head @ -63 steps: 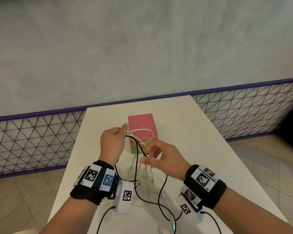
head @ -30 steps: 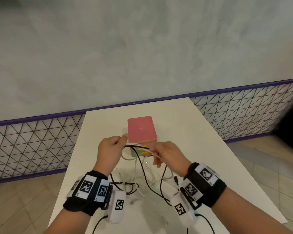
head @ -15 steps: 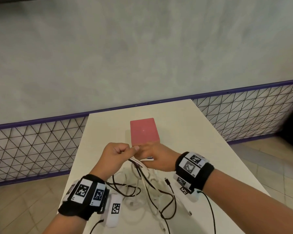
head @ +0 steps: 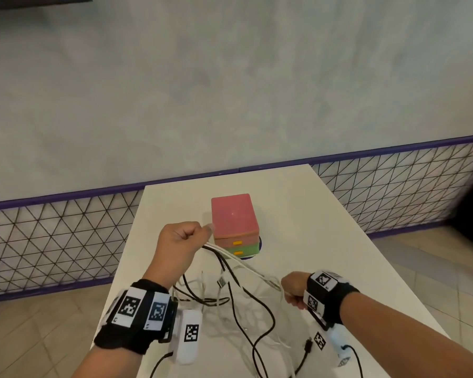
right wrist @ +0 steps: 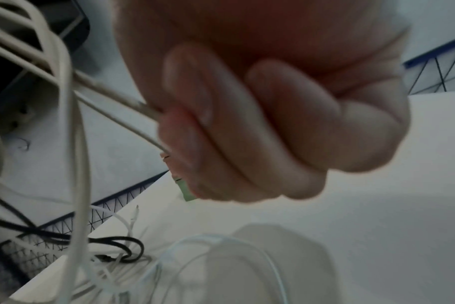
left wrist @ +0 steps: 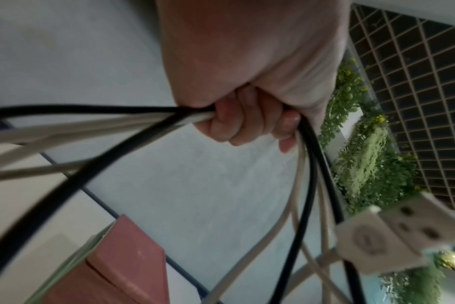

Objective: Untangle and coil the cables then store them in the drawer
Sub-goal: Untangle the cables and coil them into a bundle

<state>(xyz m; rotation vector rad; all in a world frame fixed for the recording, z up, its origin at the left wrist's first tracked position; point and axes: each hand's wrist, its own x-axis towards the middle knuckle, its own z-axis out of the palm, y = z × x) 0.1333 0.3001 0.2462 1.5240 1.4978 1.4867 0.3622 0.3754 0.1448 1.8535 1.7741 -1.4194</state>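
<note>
My left hand [head: 182, 240] is raised over the table, fist closed round a bunch of black and white cables [left wrist: 133, 121]. From that fist a white cable [head: 246, 264] runs taut down to my right hand [head: 294, 291], which pinches its end [right wrist: 148, 111] low at the table's right. Black cables [head: 257, 306] and thin white ones hang from the fist and lie tangled on the table between my wrists. A white USB plug [left wrist: 392, 236] dangles under the left hand. The small drawer unit [head: 234, 222], pink on top with a green lower drawer, stands just beyond, both drawers closed.
The white table [head: 311, 219] is narrow, with floor dropping off at both sides. A purple-edged mesh fence [head: 52, 241] and a grey wall stand behind it. Black cords trail from my wrist cameras near the front edge.
My right hand has pulled away from the left, down and to the right, drawing a white cable out taut. The left hand has stayed raised with the bunch.
</note>
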